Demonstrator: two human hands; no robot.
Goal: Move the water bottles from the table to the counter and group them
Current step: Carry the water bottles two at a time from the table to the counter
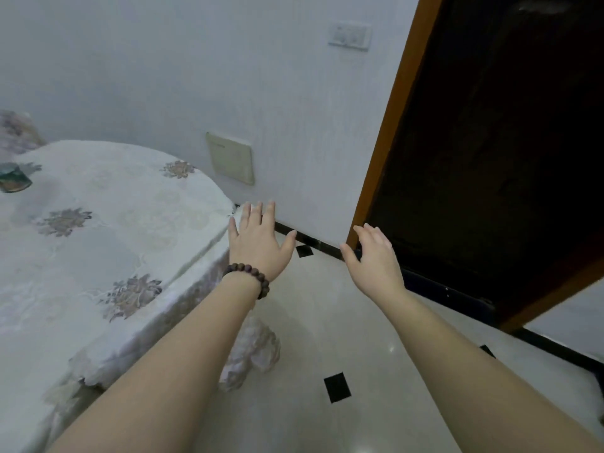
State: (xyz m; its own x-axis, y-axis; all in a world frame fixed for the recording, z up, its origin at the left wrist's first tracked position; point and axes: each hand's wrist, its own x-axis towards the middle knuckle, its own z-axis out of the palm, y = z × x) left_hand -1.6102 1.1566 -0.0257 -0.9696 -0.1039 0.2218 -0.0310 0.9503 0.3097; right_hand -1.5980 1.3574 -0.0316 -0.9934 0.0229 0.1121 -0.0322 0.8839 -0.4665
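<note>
No water bottle and no counter show in this view. My left hand (258, 240) is stretched out in front of me, palm down, fingers spread, holding nothing; a dark bead bracelet sits on its wrist. It hovers just past the right edge of the round table (98, 223), which wears a white cloth with floral patterns. My right hand (374, 253) is also held out, fingers apart and empty, above the floor near the foot of the door frame.
A dark open doorway with an orange-brown frame (389, 132) fills the right. The pale wall (228, 76) carries a switch plate and a lower panel. A small dark object (14, 178) lies at the table's far left. The tiled floor (327, 322) has black diamond insets.
</note>
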